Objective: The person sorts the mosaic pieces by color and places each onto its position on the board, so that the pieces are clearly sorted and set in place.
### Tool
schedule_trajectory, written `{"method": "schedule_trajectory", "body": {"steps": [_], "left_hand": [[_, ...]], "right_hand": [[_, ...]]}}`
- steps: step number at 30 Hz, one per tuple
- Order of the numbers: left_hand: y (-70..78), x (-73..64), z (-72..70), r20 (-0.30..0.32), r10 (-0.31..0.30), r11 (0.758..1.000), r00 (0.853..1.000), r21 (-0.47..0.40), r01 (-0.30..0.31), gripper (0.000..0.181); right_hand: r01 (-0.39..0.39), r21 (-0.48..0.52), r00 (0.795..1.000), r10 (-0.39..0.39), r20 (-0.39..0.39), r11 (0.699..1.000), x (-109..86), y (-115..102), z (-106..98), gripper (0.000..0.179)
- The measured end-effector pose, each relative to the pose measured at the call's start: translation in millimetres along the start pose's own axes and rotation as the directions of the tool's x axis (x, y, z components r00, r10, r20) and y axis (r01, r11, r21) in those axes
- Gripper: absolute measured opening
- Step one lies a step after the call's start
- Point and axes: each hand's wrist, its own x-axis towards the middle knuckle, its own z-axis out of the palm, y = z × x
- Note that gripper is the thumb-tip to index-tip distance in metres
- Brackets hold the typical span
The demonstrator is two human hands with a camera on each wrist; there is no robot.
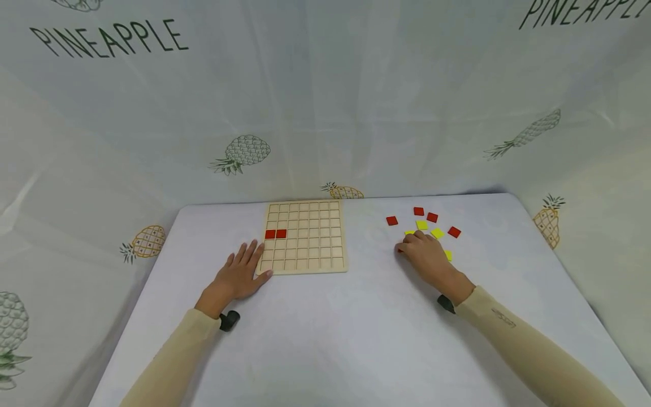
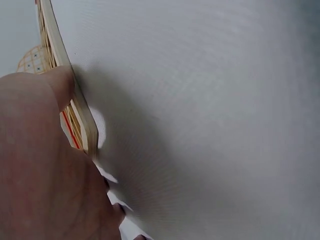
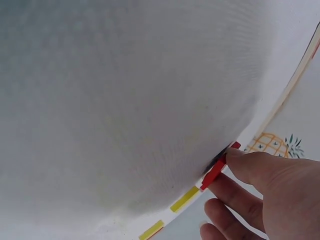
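Tile (image 3: 214, 172), red, right of centre in the head view, is pinched by the right grip (image 1: 426, 258); best lift it level, the spread left grip (image 1: 240, 278) steadying the board (image 1: 316, 249)

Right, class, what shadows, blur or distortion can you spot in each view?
Head: a soft shadow on the table beside the left sleeve. Left wrist: a broad, soft-edged shadow beside the left hand; the picture darkens towards its right edge. Right wrist: the table's edge looks bowed, perhaps lens distortion; a dark shadow beside the red tile.
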Motion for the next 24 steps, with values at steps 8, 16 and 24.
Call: {"method": "schedule_trajectory", "body": {"steps": [8,16,24], "left_hand": [[2.1,-2.8,0.0,-0.027,-0.001,1.000,1.000,-0.005,0.001,0.086],[10.9,-7.2,-8.4,0.002,-0.020,1.000,1.000,-0.006,0.020,0.085],[10.1,-6.4,-5.8,-0.003,-0.022,1.000,1.000,-0.007,0.022,0.085]], "right_hand": [[0.011,0.022,1.000,-0.011,-0.010,1.000,-0.5,-0.3,-3.7,0.029],[0.056,0.051,0.996,-0.053,-0.073,0.997,5.0,-5.4,-14.0,0.033],[0.143,0.054,0.981,-0.134,-0.140,0.988,12.3,-14.6,-20.1,0.037]]}}
